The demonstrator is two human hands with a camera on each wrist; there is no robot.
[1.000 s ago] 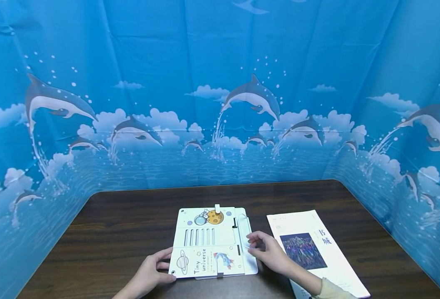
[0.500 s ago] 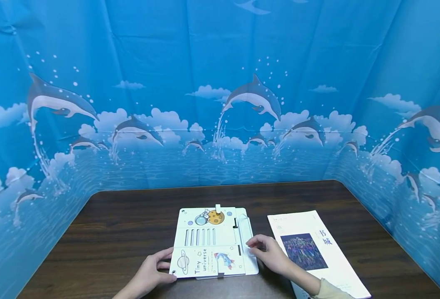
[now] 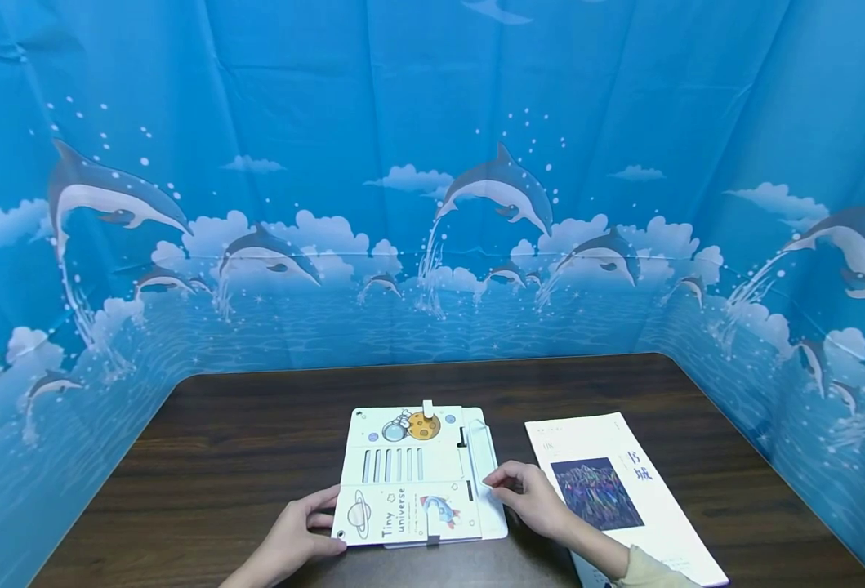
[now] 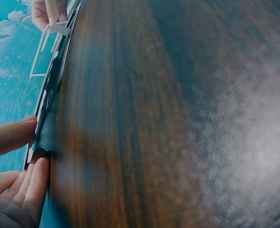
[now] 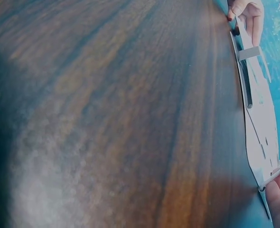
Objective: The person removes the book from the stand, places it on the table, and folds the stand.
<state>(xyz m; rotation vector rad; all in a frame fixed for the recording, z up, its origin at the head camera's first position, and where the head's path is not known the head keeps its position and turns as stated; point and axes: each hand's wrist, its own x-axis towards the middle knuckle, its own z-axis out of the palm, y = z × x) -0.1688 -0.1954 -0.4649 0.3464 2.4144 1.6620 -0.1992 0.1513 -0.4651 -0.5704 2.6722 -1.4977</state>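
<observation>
A white folding book stand (image 3: 443, 469) lies flat on the dark wooden table, printed with an astronaut, a planet, a rocket and "Tiny universe". Its near left corner is gripped by my left hand (image 3: 300, 527); the left wrist view shows the thumb (image 4: 14, 135) on one face and fingers (image 4: 35, 185) on the other. At the right side, my right hand (image 3: 531, 494) pinches a thin pale bar (image 5: 275, 175) of the stand between thumb and fingers. Small clips show at the stand's far and near edges. The right fingertips partly cover that bar in the head view.
A white magazine (image 3: 667, 523) with a dark square picture lies to the right of the stand, partly under the right forearm. The wooden table (image 3: 234, 441) runs back to a blue dolphin-print curtain (image 3: 373, 310) that surrounds it on the sides shown.
My right hand has moved slightly toward the near side along the stand's right part, its fingers drawn closer together. My left hand and the stand look unmoved.
</observation>
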